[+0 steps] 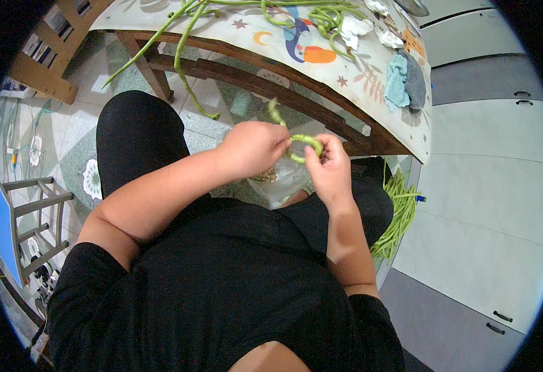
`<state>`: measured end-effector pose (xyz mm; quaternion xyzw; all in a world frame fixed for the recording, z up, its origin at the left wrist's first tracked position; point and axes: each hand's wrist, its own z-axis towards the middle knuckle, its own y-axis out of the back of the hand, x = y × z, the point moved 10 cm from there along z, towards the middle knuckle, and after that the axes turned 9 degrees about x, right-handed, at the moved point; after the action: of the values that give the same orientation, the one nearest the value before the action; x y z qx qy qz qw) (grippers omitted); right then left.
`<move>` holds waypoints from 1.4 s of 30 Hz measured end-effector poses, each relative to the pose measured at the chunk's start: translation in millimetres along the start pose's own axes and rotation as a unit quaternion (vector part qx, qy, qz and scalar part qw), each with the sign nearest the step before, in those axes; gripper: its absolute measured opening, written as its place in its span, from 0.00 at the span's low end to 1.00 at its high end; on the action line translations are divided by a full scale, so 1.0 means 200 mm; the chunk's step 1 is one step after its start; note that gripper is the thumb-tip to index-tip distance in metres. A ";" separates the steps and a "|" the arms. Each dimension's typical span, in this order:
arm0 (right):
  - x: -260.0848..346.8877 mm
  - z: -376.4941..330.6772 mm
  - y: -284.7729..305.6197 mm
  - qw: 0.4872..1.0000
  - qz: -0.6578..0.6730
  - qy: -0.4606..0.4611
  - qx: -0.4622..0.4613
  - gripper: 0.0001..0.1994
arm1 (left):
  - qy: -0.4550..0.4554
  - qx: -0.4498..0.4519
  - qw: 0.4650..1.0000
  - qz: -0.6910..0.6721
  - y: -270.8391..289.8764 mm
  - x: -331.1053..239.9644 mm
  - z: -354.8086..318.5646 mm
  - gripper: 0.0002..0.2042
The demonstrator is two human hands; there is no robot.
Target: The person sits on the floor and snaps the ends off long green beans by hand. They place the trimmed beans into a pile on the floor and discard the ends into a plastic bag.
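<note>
Thumb and fingertips of the left hand [254, 149] and right hand [331, 170] pinch a curled green bean [305, 138] between them, above a translucent plastic bag [290, 178] holding small brownish bits [265, 176], near the table [370, 80] strewn with more long beans [184, 46].

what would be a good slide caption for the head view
Left hand and right hand hold a curled yardlong bean above a plastic bag, with more beans on the printed tablecloth.
</note>
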<state>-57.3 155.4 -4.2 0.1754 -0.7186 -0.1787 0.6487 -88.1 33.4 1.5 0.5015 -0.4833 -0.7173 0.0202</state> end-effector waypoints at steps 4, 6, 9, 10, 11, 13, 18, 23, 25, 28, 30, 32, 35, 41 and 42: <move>0.29 -0.06 -0.06 0.933 -0.282 0.221 0.018 0.11 | -0.025 0.019 0.998 0.048 -0.03 -0.05 -0.02 0.07; 0.35 -0.09 -0.09 0.897 -0.330 0.293 0.028 0.11 | -0.041 0.021 0.998 0.043 -0.01 -0.08 -0.02 0.06; 0.33 -0.09 -0.07 0.906 -0.283 0.312 0.035 0.10 | -0.108 0.040 0.993 -0.002 -0.02 -0.11 -0.02 0.06; 0.31 -0.08 -0.06 0.914 -0.257 0.310 0.054 0.10 | -0.123 0.055 0.990 -0.041 -0.02 -0.12 -0.02 0.06; 0.30 -0.07 -0.05 0.920 -0.232 0.308 0.072 0.09 | -0.137 0.070 0.985 -0.079 -0.03 -0.12 -0.02 0.06; 0.25 -0.05 -0.04 0.947 -0.141 0.264 0.117 0.08 | -0.152 0.096 0.972 -0.148 -0.04 -0.12 -0.02 0.07; 0.10 -0.01 -0.01 0.979 0.045 0.154 0.124 0.07 | -0.121 0.111 0.939 -0.301 -0.07 -0.06 0.01 0.08; 0.13 -0.01 0.03 0.977 0.059 0.189 0.076 0.06 | -0.114 0.037 0.980 -0.158 -0.02 -0.02 0.04 0.09; 0.12 0.00 0.08 0.978 0.093 0.185 0.026 0.05 | -0.113 -0.012 0.991 -0.069 0.00 -0.01 0.04 0.09; 0.01 0.02 0.21 0.948 0.289 0.125 -0.041 0.05 | 0.003 0.008 0.986 -0.164 -0.01 0.14 0.06 0.09; -0.04 0.02 0.25 0.919 0.375 0.110 -0.056 0.08 | 0.027 -0.033 0.982 -0.185 0.03 0.19 0.05 0.11; -0.05 0.03 0.26 0.895 0.430 0.115 -0.026 0.08 | 0.069 -0.051 0.980 -0.182 0.07 0.23 0.04 0.11; -0.02 0.04 0.27 0.864 0.474 0.163 0.046 0.09 | 0.073 -0.032 0.962 -0.260 0.00 0.27 0.04 0.11; -0.10 0.03 0.31 0.836 0.532 0.132 0.038 0.12 | 0.027 0.087 0.956 -0.278 -0.18 0.16 0.04 0.10; -0.11 0.04 0.29 0.829 0.541 0.129 0.053 0.12 | 0.019 0.099 0.952 -0.288 -0.20 0.15 0.04 0.10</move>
<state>-63.5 217.5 4.9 -0.1863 -0.6167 0.2633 0.7181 -89.8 44.7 -47.6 0.6323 -0.3864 -0.6317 -0.2277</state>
